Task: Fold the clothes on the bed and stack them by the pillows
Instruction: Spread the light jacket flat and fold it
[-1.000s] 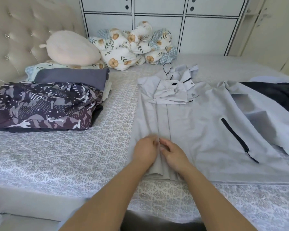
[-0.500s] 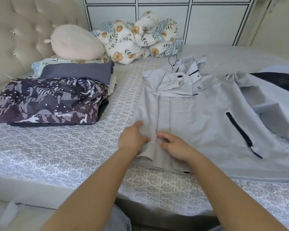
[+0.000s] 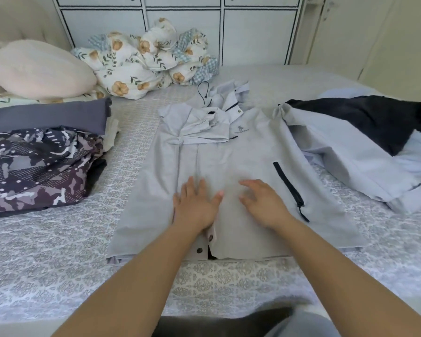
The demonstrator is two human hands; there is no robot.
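A light grey zip jacket point(image 3: 243, 164) lies spread front-up on the bed, its left sleeve folded across the chest and its right sleeve stretched out to the right. My left hand point(image 3: 195, 205) lies flat on the jacket's lower middle with fingers spread. My right hand point(image 3: 263, 203) hovers or rests just to its right with fingers relaxed, holding nothing. A stack of folded clothes point(image 3: 41, 164), camouflage-patterned on top with a dark grey piece behind, sits at the left near a pink pillow point(image 3: 41, 69).
A black garment point(image 3: 365, 120) lies over pale fabric at the right. A bundled floral duvet point(image 3: 144, 62) sits at the head of the bed before a white cupboard point(image 3: 253, 30). The patterned bedspread point(image 3: 58, 259) reaches the near edge.
Both hands let go of the jacket's front edges they were pinching near the hem. They now lie open on the fabric, further apart and higher up the jacket.
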